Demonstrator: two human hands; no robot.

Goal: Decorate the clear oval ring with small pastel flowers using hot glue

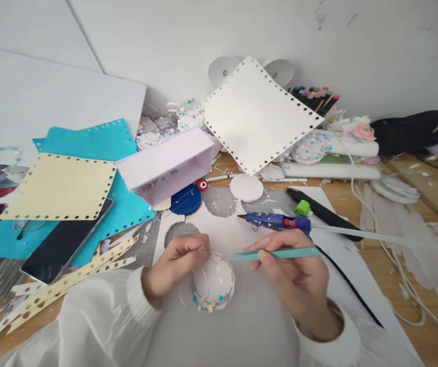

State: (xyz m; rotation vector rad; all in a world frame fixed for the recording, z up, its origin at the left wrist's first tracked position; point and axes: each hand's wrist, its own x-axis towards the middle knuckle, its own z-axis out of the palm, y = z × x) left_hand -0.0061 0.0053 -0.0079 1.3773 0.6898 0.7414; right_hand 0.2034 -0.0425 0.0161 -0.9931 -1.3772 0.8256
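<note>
My left hand (183,262) is closed at the upper left rim of a round white paper ornament (209,281). A thin wire dotted with small blue, yellow and white stars circles the ornament's edge. What exactly the fingertips pinch is partly hidden. My right hand (297,280) grips teal tweezers (288,253), whose tips point left, close to the ornament's upper right edge. Just beyond the right hand lies a blue glue gun (276,220) with a long clear glue stick in its back end.
White paper with cut-out circles (219,224) lies ahead. A lilac box (169,165), a white star-punched sheet (257,117) and a blue disc (186,199) stand beyond. Leftward are a phone (66,242) and a cream sheet (62,186). White cables (375,224) run along the right.
</note>
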